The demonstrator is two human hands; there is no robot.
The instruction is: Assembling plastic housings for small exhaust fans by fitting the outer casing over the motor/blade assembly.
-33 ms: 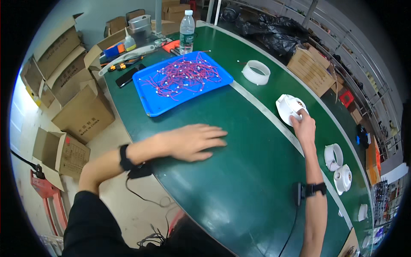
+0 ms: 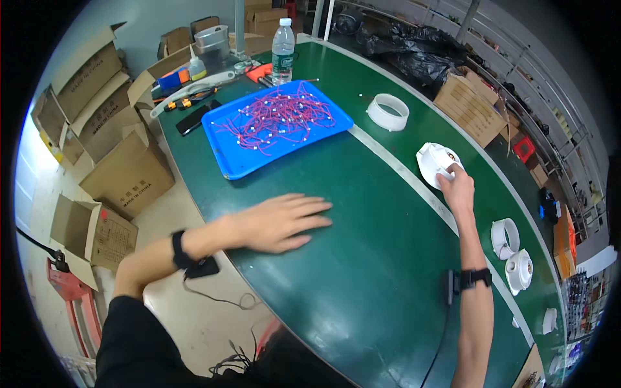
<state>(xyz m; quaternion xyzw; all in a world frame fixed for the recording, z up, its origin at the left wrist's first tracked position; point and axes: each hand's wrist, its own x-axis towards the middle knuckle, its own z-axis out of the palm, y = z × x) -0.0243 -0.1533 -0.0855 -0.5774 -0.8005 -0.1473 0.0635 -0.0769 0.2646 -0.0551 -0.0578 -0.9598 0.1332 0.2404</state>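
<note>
On the green table, my left hand (image 2: 279, 223) lies palm down with its fingers outstretched, holding nothing. My right hand (image 2: 458, 189) reaches to the far right and grips the near side of a white round plastic housing (image 2: 432, 161), thumb and fingers closed on it; my palm hides part of its rim. Ahead of my left hand sits a blue tray (image 2: 242, 169) heaped with thin red-purple wires (image 2: 284, 116) that have small white connectors. Beyond the tray's right corner stands a white plastic ring (image 2: 387, 112).
Another white ring (image 2: 504, 238) and a second white housing (image 2: 518, 271) stand right of my right forearm. A water bottle (image 2: 283, 53) is behind the tray. A phone (image 2: 196, 119) and tools lie to its left. Open cardboard boxes (image 2: 129, 171) stand on the floor at left.
My left hand has drawn back a little to the left, toward the table's near edge. My right hand stays on the white housing.
</note>
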